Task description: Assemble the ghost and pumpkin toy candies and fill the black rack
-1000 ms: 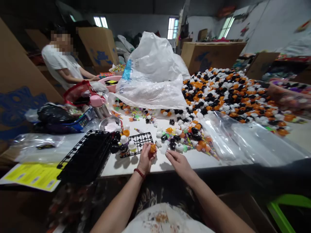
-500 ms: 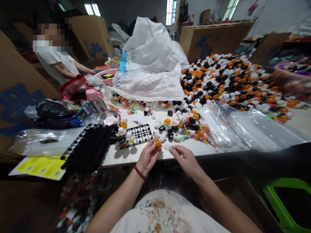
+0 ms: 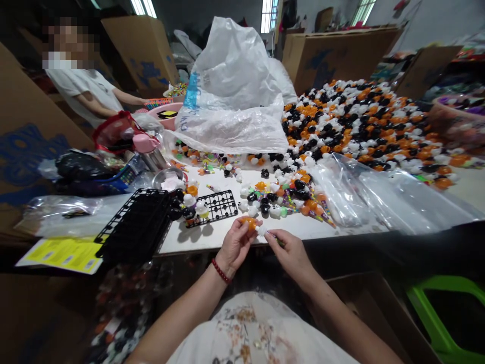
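At the table's front edge, my left hand [image 3: 238,244] is closed round an orange plastic piece [image 3: 249,223], gripped between thumb and fingers. My right hand [image 3: 288,251] pinches a thin patterned tube with a white frilly plastic piece [image 3: 261,230] at its tip. The white piece meets the orange one between my hands; whether they are joined I cannot tell. Just beyond lie loose black, white and orange plastic heads [image 3: 265,206] and patterned tubes [image 3: 322,215]. To the left, a black grid rack [image 3: 220,206] bears several finished-looking pieces [image 3: 189,202] at its left end.
A stack of black racks [image 3: 132,227] rests at the left, near yellow printed cards [image 3: 62,255]. Clear plastic bags [image 3: 397,194] cover the right side. A large heap of plastic heads [image 3: 356,121] and a white sack [image 3: 235,91] stand behind. Another person [image 3: 85,91] works at far left.
My hands have drawn together, so the white piece in my right hand now touches the orange piece in my left. The orange piece has turned sideways. The view has shifted slightly.
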Demonstrator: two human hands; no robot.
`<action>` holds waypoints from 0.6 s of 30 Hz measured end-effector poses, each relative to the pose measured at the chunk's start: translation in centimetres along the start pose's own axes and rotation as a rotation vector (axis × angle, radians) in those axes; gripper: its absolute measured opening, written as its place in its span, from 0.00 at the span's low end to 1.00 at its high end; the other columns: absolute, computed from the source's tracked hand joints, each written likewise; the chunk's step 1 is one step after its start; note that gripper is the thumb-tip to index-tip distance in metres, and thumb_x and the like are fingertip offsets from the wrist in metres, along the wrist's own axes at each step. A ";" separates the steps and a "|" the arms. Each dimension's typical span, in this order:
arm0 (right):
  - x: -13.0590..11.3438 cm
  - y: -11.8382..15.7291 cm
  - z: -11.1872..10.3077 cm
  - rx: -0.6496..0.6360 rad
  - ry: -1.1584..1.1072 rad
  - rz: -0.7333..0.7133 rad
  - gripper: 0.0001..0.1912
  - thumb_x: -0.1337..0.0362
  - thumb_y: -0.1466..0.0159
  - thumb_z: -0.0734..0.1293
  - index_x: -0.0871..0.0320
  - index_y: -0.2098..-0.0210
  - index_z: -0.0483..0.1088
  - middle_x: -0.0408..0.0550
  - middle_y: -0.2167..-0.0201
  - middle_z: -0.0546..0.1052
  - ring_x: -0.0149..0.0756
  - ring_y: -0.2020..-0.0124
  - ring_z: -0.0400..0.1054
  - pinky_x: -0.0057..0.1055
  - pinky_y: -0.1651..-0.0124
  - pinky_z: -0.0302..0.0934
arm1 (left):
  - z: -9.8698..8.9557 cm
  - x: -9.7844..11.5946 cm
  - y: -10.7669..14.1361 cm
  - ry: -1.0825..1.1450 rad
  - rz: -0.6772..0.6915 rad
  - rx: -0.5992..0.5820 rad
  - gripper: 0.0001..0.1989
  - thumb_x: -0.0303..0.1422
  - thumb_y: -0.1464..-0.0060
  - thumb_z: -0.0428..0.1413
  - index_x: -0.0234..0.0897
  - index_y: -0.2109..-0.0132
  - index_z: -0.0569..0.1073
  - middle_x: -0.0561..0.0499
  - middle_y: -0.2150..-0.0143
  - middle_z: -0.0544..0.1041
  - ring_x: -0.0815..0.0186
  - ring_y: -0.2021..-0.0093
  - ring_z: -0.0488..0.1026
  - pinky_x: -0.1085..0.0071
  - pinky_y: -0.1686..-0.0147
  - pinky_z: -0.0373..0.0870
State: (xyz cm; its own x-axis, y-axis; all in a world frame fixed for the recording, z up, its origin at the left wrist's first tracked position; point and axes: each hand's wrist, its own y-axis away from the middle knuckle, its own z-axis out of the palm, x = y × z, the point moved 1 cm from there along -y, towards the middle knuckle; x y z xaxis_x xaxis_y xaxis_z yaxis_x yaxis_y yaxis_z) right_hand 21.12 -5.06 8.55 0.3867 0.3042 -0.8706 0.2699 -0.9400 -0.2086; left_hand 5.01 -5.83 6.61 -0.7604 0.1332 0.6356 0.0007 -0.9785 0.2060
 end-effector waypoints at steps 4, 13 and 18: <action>-0.1 0.0 -0.1 0.000 0.012 0.024 0.13 0.56 0.33 0.63 0.57 0.62 0.76 0.48 0.64 0.80 0.39 0.62 0.73 0.31 0.57 0.63 | 0.3 -0.1 0.3 -0.068 0.012 -0.016 0.16 0.35 0.50 0.66 0.37 0.57 0.70 0.48 0.56 0.79 0.67 0.54 0.76 0.72 0.53 0.69; 0.0 -0.1 0.2 -0.086 -0.003 0.092 0.14 0.54 0.34 0.63 0.56 0.66 0.75 0.45 0.69 0.78 0.37 0.66 0.70 0.30 0.62 0.61 | 0.0 -0.1 0.0 -0.338 0.079 0.004 0.16 0.41 0.48 0.64 0.36 0.59 0.71 0.49 0.61 0.79 0.69 0.64 0.72 0.74 0.63 0.65; 0.2 -0.2 0.8 -0.092 0.010 0.111 0.16 0.53 0.33 0.61 0.57 0.68 0.73 0.44 0.72 0.75 0.34 0.70 0.66 0.28 0.66 0.58 | 0.2 -0.8 0.3 -0.267 0.033 0.008 0.16 0.41 0.50 0.65 0.36 0.61 0.71 0.50 0.64 0.77 0.70 0.66 0.71 0.73 0.65 0.64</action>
State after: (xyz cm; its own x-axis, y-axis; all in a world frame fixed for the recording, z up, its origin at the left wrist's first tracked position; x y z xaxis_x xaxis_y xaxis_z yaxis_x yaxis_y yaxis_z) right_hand 20.45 -4.93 8.12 0.4272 0.2008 -0.8816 0.3043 -0.9501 -0.0689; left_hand 5.73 -6.19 6.31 -0.5615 0.1387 0.8158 0.0290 -0.9819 0.1869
